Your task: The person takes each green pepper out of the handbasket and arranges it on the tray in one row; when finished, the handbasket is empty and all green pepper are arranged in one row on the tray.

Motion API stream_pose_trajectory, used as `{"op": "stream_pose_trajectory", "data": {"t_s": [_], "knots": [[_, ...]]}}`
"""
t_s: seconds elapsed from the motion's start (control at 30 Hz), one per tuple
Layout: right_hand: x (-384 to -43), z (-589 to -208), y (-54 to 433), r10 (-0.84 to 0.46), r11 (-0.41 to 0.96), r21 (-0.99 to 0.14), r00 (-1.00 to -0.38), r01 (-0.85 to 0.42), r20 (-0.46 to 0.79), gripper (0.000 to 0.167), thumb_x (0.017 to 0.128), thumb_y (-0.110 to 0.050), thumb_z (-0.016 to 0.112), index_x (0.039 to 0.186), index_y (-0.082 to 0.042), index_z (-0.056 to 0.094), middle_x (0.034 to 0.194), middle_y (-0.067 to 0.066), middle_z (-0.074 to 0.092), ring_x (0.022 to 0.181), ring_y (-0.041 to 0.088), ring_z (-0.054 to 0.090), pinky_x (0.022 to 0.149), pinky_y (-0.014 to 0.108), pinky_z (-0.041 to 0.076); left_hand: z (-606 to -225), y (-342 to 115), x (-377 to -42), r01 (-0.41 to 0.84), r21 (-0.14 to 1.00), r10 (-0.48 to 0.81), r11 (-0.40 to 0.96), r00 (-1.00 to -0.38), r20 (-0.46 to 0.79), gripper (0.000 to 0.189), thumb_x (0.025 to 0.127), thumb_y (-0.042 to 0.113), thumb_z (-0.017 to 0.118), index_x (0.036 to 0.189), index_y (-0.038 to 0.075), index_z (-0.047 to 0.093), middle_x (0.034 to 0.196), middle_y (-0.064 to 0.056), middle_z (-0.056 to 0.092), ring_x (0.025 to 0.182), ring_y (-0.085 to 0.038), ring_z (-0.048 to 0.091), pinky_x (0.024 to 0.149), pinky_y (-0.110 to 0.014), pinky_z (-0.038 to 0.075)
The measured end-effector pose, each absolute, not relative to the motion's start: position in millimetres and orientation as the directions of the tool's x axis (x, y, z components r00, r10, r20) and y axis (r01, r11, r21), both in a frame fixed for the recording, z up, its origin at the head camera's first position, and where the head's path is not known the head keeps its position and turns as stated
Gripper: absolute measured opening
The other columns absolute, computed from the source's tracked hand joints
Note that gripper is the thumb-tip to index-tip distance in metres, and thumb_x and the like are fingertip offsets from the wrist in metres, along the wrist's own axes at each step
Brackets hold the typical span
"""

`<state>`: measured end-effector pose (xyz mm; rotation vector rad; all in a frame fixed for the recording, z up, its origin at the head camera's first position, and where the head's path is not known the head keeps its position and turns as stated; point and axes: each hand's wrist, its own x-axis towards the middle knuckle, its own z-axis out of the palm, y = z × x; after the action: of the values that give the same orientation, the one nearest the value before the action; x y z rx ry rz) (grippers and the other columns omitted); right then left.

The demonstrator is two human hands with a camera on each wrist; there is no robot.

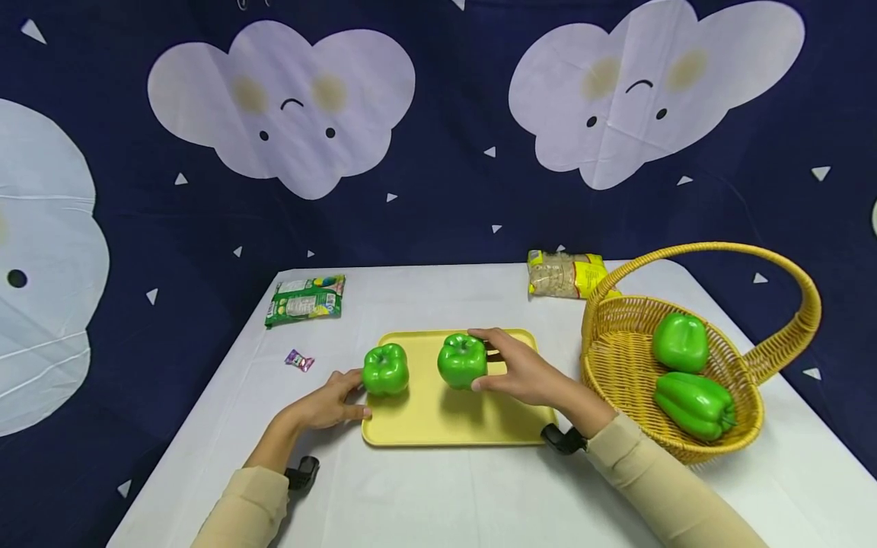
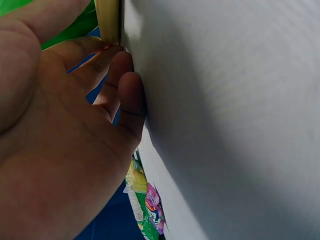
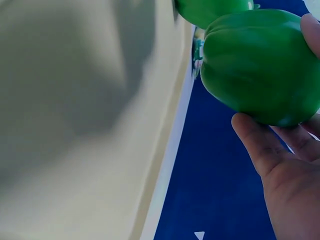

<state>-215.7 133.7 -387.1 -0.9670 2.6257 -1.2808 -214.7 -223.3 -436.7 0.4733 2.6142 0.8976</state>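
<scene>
In the head view my right hand grips a green bell pepper by its right side, just above the yellow tray. The right wrist view shows fingers and thumb around this pepper, with the tray surface to the left. Another green bell pepper stands on the tray's left end. Beside that end, my left hand rests low on the table, its fingertips touching the tray's edge. In the left wrist view its fingers are loosely extended.
At the right stands a wicker basket with a tall handle, holding two green peppers. A green snack packet and a small purple candy lie at the left. A yellow packet lies at the back, partly behind the handle.
</scene>
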Motion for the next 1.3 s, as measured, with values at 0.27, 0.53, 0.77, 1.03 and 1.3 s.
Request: {"op": "stream_pose_trajectory", "data": {"t_s": [0.27, 0.53, 0.77, 1.03, 1.3], "knots": [[-226.7, -395.4, 121.9, -0.596, 0.435, -0.737, -0.779, -0.518, 0.196, 0.077, 0.079, -0.023, 0.076, 0.142, -0.005, 0.036, 0.134, 0.014, 0.050, 0.120, 0.033, 0.053, 0.100, 0.044, 0.045, -435.6, -222.4, -215.1, 0.184, 0.636, 0.401, 0.749, -0.891, -0.214, 0.077, 0.081, 0.030, 0.072, 0.145, 0.009, 0.036, 0.147, -0.016, 0.039, 0.119, -0.028, 0.036, 0.105, -0.058, 0.030], [-233.1, -404.0, 110.3, -0.616, 0.463, -0.736, -0.776, -0.493, 0.132, 0.079, 0.080, -0.024, 0.076, 0.143, -0.004, 0.033, 0.138, 0.014, 0.046, 0.123, 0.032, 0.051, 0.100, 0.041, 0.045, -434.6, -222.6, -215.3, 0.210, 0.645, 0.423, 0.735, -0.885, -0.195, 0.075, 0.082, 0.028, 0.071, 0.145, 0.007, 0.036, 0.148, -0.017, 0.038, 0.120, -0.029, 0.035, 0.106, -0.058, 0.028], [-233.1, -408.4, 99.5, -0.611, 0.499, -0.736, -0.788, -0.457, 0.076, 0.079, 0.080, -0.022, 0.075, 0.145, -0.007, 0.031, 0.140, 0.013, 0.045, 0.125, 0.030, 0.050, 0.102, 0.038, 0.044, -435.6, -223.2, -215.3, 0.198, 0.640, 0.414, 0.742, -0.887, -0.205, 0.076, 0.081, 0.031, 0.072, 0.145, 0.009, 0.036, 0.148, -0.016, 0.037, 0.120, -0.028, 0.035, 0.106, -0.058, 0.028], [-233.1, -409.5, 93.4, -0.581, 0.558, -0.701, -0.812, -0.444, 0.051, 0.079, 0.081, -0.024, 0.074, 0.145, -0.008, 0.031, 0.139, 0.012, 0.045, 0.126, 0.028, 0.049, 0.105, 0.040, 0.041, -434.6, -223.0, -215.4, 0.211, 0.646, 0.425, 0.733, -0.884, -0.195, 0.075, 0.082, 0.029, 0.071, 0.145, 0.008, 0.037, 0.149, -0.017, 0.037, 0.120, -0.029, 0.035, 0.106, -0.058, 0.027], [-238.1, -411.0, 87.6, -0.597, 0.561, -0.691, -0.801, -0.456, 0.044, 0.080, 0.082, -0.026, 0.073, 0.146, -0.008, 0.030, 0.139, 0.013, 0.044, 0.127, 0.027, 0.048, 0.106, 0.039, 0.040, -434.8, -223.4, -214.9, 0.230, 0.647, 0.441, 0.727, -0.879, -0.182, 0.074, 0.083, 0.028, 0.071, 0.144, 0.006, 0.037, 0.148, -0.018, 0.037, 0.120, -0.030, 0.035, 0.106, -0.058, 0.027]]}}
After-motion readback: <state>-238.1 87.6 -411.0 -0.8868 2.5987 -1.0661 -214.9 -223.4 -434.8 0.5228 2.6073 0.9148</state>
